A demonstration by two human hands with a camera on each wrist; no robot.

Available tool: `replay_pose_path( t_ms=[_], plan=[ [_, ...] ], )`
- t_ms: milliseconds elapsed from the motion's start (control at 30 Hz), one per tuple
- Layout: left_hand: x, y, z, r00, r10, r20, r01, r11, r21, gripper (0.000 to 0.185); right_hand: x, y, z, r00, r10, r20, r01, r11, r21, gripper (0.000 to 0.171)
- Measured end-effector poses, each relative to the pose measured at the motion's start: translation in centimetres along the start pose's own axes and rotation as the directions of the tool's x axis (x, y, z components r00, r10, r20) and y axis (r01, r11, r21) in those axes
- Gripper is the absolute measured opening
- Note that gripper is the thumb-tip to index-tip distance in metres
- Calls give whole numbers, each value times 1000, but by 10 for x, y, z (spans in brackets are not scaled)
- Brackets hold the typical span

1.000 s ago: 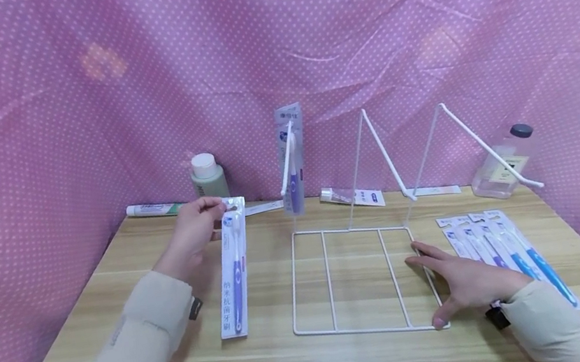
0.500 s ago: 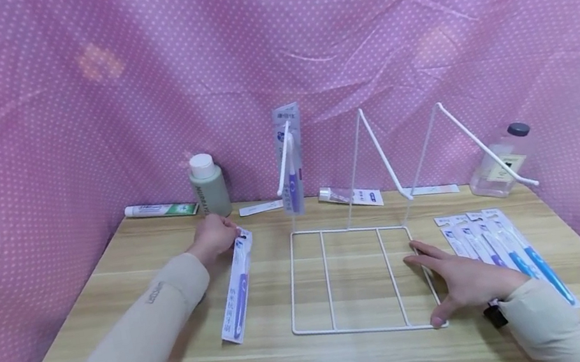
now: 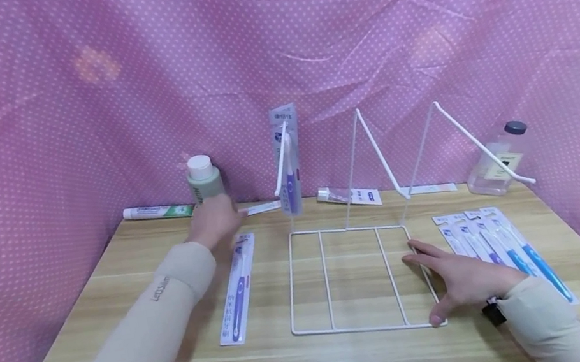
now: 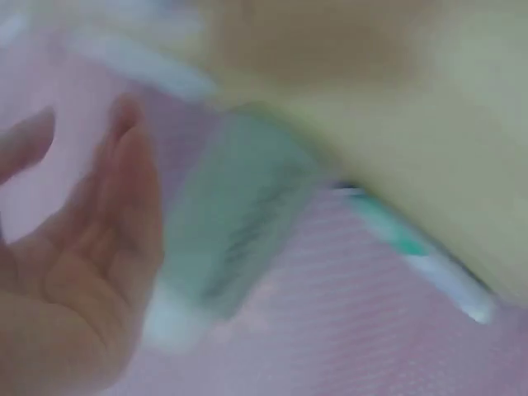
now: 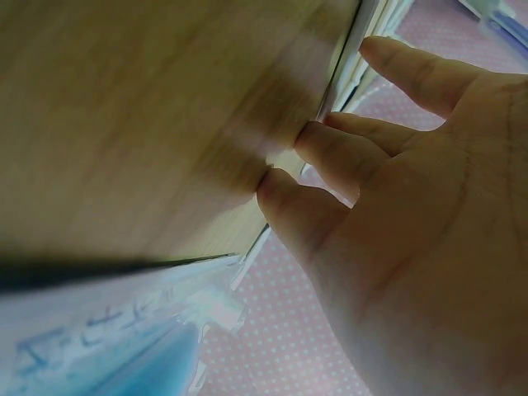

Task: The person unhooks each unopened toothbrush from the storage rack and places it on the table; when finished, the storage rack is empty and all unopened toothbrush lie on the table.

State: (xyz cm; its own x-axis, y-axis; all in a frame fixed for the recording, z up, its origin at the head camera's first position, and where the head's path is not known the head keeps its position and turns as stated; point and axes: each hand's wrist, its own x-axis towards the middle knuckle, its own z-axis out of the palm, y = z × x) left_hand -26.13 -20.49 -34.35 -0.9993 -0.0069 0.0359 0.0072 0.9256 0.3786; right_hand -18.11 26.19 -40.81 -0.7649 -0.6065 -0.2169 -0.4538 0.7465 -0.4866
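Observation:
In the head view my left hand (image 3: 215, 220) is in front of the green bottle (image 3: 205, 183) with a white cap, overlapping its lower part. The left wrist view, blurred, shows this hand (image 4: 82, 256) beside the bottle, fingers extended, thumb apart and nothing held. Closer to me, a packaged purple toothbrush (image 3: 237, 294) lies flat on the table. My right hand (image 3: 464, 276) rests on the right side of the white wire rack (image 3: 371, 328), fingers spread and thumb at the front corner. Another packaged toothbrush (image 3: 292, 190) hangs on the rack's left prong.
Several packaged toothbrushes (image 3: 502, 247) lie fanned out at the right. Along the back are a toothpaste tube (image 3: 156, 212) at left, a smaller tube (image 3: 347, 195) behind the rack and a clear bottle (image 3: 497, 167) with a dark cap. Pink dotted cloth (image 3: 218, 38) surrounds the table.
My left hand laid the packaged toothbrush flat on the table, let it go and moved back toward the green bottle. My right hand stays on the rack.

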Motion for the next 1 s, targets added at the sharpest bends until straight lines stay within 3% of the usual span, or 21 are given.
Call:
replay_pose_path(
  t_ms=[67, 100, 167, 267, 333, 400, 567, 667, 800, 1000],
  plan=[
    [-1, 24, -20, 992, 58, -116, -78, 981, -179, 32, 0, 1, 0, 1000, -4, -7, 4, 1000, -2, 119],
    [-2, 36, -29, 978, 89, -189, -140, 951, -276, 32, -1, 1, 0, 1000, -4, -10, 4, 1000, -2, 119],
    [-5, 58, -45, 936, 128, -328, -270, 859, -435, 32, -1, 0, 0, 1000, -3, -13, 3, 1000, 3, 119],
    [-9, 86, -62, 873, 138, -468, -416, 713, -565, 32, -2, -1, 0, 1000, -9, -13, 9, 1000, 7, 120],
    [-9, 98, -67, 850, 131, -510, -461, 652, -602, 31, -2, -1, 0, 1000, -9, -13, 9, 1000, 9, 120],
    [-6, 106, -68, 842, 118, -527, -484, 599, -638, 29, -2, -1, 0, 1000, -9, -14, 9, 1000, 9, 119],
    [-3, 112, -61, 859, 60, -508, -465, 505, -727, 23, -1, 0, 1, 1000, -17, -13, 17, 1000, 4, 119],
    [-4, 110, -57, 873, 42, -486, -448, 464, -764, 21, 1, 1, 1, 1000, -17, -12, 17, 1000, -2, 119],
    [-5, 111, -52, 883, 63, -466, -444, 434, -784, 24, 1, 1, 1, 1000, -4, -8, 4, 1000, -1, 119],
    [-9, 113, -52, 888, 64, -456, -435, 440, -785, 24, 1, 0, 0, 1000, -2, -2, 2, 1000, 12, 118]
  ],
)
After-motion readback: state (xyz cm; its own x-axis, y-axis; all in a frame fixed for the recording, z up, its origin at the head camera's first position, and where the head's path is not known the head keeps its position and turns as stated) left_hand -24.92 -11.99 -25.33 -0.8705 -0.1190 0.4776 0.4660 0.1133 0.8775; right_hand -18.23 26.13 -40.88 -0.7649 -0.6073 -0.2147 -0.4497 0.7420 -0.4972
